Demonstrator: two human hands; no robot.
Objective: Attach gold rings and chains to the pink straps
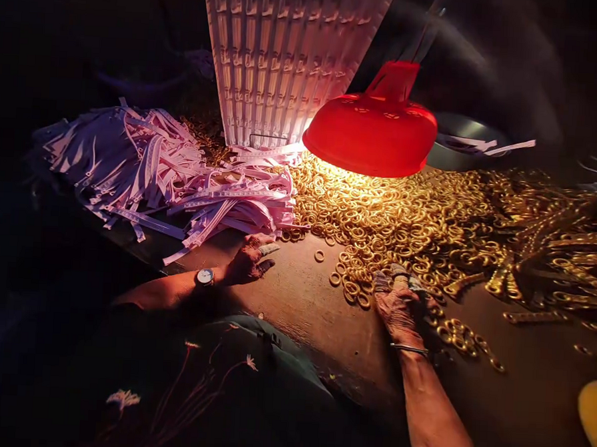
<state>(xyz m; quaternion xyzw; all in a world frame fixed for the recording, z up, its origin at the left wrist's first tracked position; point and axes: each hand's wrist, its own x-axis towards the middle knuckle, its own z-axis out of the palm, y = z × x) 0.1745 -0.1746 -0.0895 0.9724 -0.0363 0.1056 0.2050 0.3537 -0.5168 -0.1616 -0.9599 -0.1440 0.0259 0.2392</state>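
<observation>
Fingers curl on our left hand (249, 262) and bunch together on our right hand (398, 312), so one careless brush could scatter the brass rings (379, 221).

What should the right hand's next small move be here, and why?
Probably pinch up one brass ring from the pile's edge: the right hand's wrapped fingers touch the loose rings there, while the left hand rests beside the white tape strips.

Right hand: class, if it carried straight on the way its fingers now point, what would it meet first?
The right hand would probably meet the near edge of the heap of brass-coloured rings first; its fingertips look very close to them, though depth is hard to judge from this view.
</observation>
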